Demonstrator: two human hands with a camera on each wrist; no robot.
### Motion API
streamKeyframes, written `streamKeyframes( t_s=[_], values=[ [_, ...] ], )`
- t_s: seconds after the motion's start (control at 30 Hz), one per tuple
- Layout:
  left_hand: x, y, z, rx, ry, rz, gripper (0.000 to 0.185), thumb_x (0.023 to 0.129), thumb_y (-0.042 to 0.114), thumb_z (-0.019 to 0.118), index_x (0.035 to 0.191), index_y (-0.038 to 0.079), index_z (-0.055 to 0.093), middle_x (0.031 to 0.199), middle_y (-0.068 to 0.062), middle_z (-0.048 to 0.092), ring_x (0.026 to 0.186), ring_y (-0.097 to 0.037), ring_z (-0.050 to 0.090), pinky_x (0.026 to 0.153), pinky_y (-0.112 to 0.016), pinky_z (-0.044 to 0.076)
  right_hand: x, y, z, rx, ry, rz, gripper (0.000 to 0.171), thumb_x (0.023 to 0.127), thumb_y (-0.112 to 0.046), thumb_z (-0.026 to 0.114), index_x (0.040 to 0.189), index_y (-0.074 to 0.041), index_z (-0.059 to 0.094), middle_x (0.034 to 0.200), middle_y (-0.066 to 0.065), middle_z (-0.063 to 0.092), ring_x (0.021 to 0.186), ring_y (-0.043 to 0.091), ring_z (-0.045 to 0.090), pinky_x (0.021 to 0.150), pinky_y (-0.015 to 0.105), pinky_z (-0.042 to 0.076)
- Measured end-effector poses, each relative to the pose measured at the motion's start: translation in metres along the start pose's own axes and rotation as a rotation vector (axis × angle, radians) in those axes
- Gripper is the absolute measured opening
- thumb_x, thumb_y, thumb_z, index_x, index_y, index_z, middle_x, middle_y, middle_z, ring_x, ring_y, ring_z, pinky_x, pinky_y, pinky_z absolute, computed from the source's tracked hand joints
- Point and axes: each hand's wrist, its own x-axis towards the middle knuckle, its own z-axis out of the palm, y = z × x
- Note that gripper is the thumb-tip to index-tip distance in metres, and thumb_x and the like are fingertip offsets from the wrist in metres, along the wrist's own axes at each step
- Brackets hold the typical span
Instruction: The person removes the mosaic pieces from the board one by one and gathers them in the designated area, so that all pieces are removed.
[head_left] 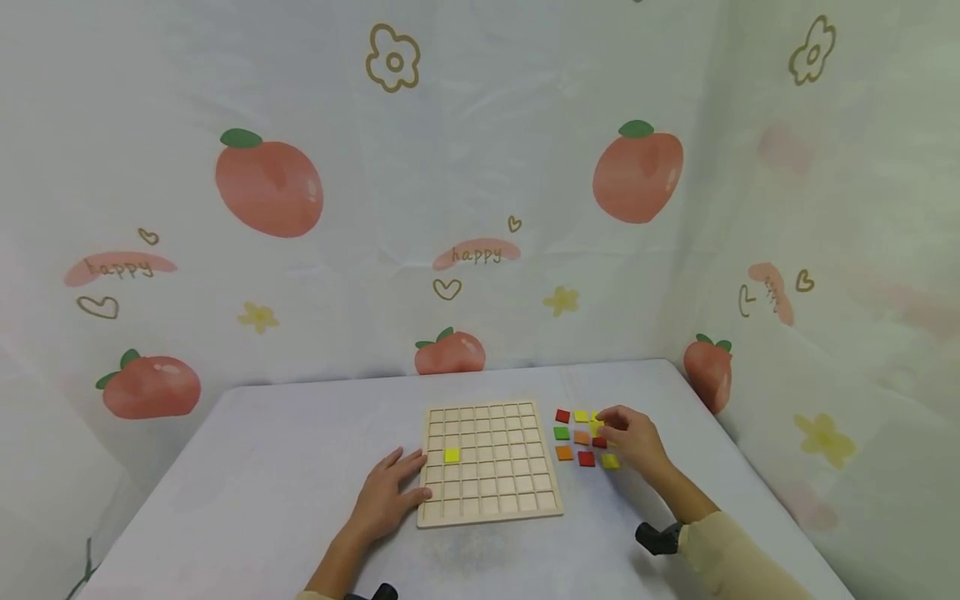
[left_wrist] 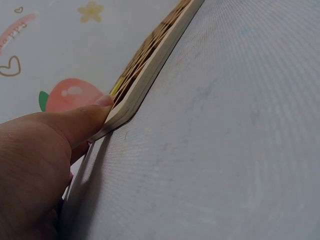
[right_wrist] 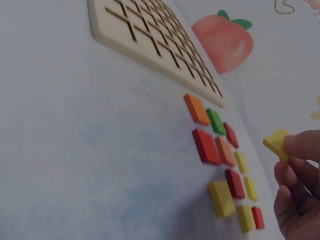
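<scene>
A pale wooden grid board (head_left: 487, 462) lies on the table, with one yellow tile (head_left: 452, 455) set in a cell near its left side. My left hand (head_left: 390, 492) lies flat beside the board, thumb (left_wrist: 82, 120) against its left edge (left_wrist: 150, 70). My right hand (head_left: 633, 437) hovers over a cluster of loose coloured tiles (head_left: 581, 437) to the right of the board and pinches a yellow tile (right_wrist: 277, 143) lifted above them. The loose tiles (right_wrist: 220, 150) are red, orange, green and yellow.
The table (head_left: 262, 483) has a light grey-blue cover. A cloth backdrop with peach prints (head_left: 270, 187) hangs behind and to the right, close to the table's far and right edges. Black wrist mounts (head_left: 658, 537) sit on both forearms.
</scene>
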Motion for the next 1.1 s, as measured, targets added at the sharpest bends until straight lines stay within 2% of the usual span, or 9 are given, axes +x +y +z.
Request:
streamKeyframes(
  t_s=[0.13,0.2,0.3,0.43,0.6,0.83,1.1],
  values=[
    [-0.001,0.001,0.001,-0.001,-0.006,-0.001,0.061,0.069,0.051,0.062,0.124,0.025,0.049,0.129,0.013,0.041,0.125,-0.024,0.023,0.096,-0.051,0.02,-0.005,0.011,-0.01,-0.03,-0.004,0.0,0.017,0.08,-0.013,0.062,0.096,-0.009,0.06,0.091,0.006,0.057,0.082,0.022,0.05,0.07,0.033,0.049],
    [-0.001,0.001,0.001,0.007,-0.003,-0.003,0.061,0.07,0.05,0.062,0.124,0.026,0.049,0.129,0.014,0.041,0.125,-0.023,0.023,0.096,-0.05,0.02,-0.008,0.017,-0.015,-0.043,-0.011,0.005,0.018,0.08,-0.013,0.061,0.097,-0.009,0.06,0.09,0.006,0.057,0.081,0.022,0.05,0.069,0.027,0.048],
    [0.0,0.0,0.001,0.014,0.003,0.004,0.06,0.07,0.049,0.062,0.124,0.026,0.049,0.129,0.014,0.041,0.125,-0.023,0.024,0.096,-0.05,0.02,-0.012,0.025,-0.021,-0.048,-0.021,0.048,0.018,0.08,-0.014,0.061,0.098,-0.01,0.06,0.088,0.005,0.057,0.079,0.021,0.049,0.06,0.02,0.047],
    [0.0,0.0,0.001,0.014,0.008,0.011,0.059,0.071,0.049,0.062,0.124,0.025,0.049,0.129,0.013,0.041,0.125,-0.023,0.024,0.096,-0.05,0.02,-0.016,0.033,-0.027,-0.031,-0.046,0.112,0.02,0.08,-0.013,0.061,0.1,-0.008,0.06,0.085,0.006,0.056,0.074,0.021,0.049,0.052,0.021,0.045],
    [0.0,-0.002,0.001,0.01,0.014,0.018,0.06,0.071,0.049,0.062,0.123,0.025,0.049,0.129,0.013,0.041,0.125,-0.024,0.024,0.096,-0.05,0.02,-0.017,0.043,-0.029,-0.036,-0.067,0.135,0.018,0.081,-0.012,0.06,0.098,-0.007,0.06,0.082,0.006,0.056,0.071,0.02,0.05,0.057,0.023,0.046],
    [0.0,-0.002,0.0,0.007,0.015,0.024,0.059,0.071,0.049,0.062,0.123,0.025,0.049,0.128,0.014,0.041,0.125,-0.024,0.024,0.096,-0.05,0.021,-0.015,0.05,-0.027,-0.119,-0.049,0.085,0.016,0.079,-0.009,0.059,0.095,-0.005,0.061,0.081,0.004,0.057,0.074,0.019,0.048,0.062,0.025,0.046],
    [-0.001,0.0,0.001,0.004,0.021,0.015,0.059,0.07,0.049,0.063,0.123,0.025,0.05,0.128,0.013,0.042,0.124,-0.024,0.025,0.095,-0.051,0.022,-0.014,0.052,-0.023,-0.175,-0.03,0.07,0.014,0.078,-0.01,0.061,0.091,-0.007,0.062,0.08,0.003,0.056,0.074,0.019,0.048,0.062,0.027,0.044]
  ],
)
